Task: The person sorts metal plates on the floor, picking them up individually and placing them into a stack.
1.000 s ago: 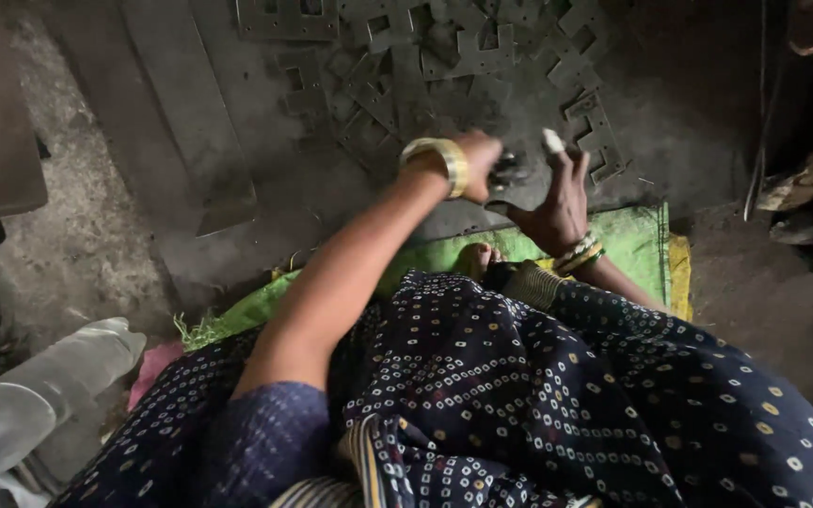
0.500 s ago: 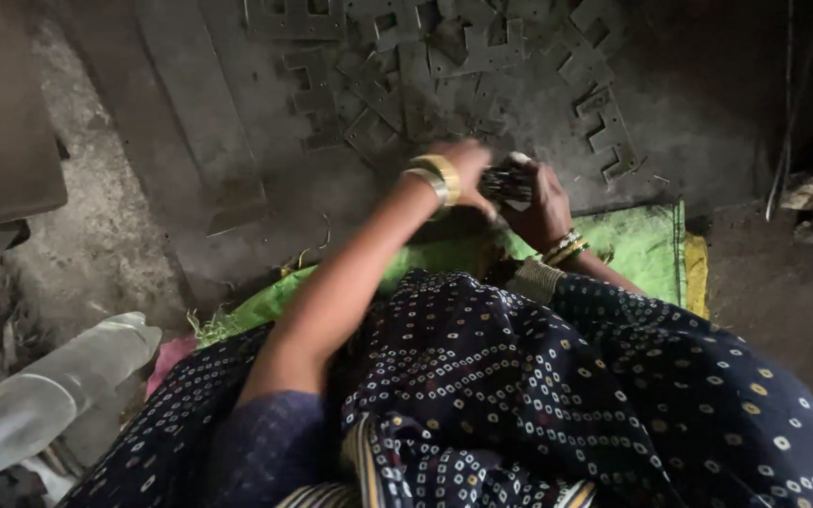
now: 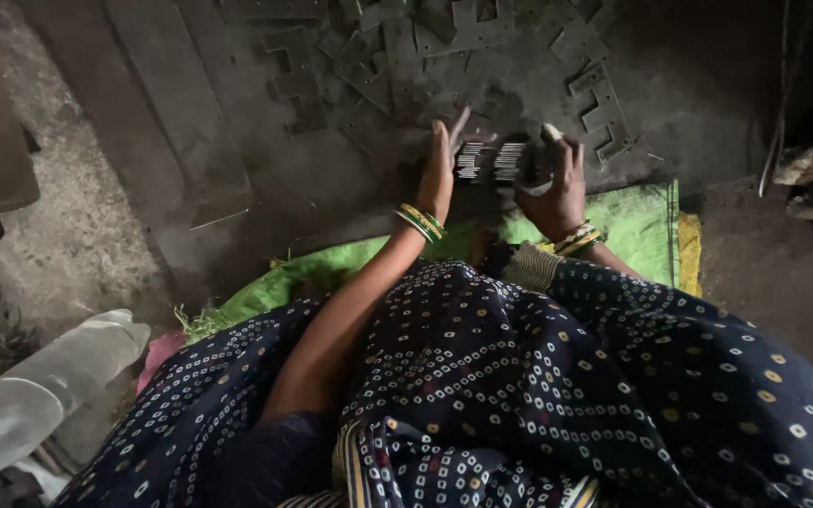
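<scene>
Both hands press a stack of thin metal plates (image 3: 496, 162) between them on the far floor; left hand (image 3: 439, 165) flat, right hand (image 3: 557, 183) wrapped; squaring them needs even pressure.

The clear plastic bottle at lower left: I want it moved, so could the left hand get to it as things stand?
Probably not straight away: the left hand is pressed against the stack of thin metal plates up front, while the bottle lies behind, beside the knee. Nothing blocks the way, though.
</scene>
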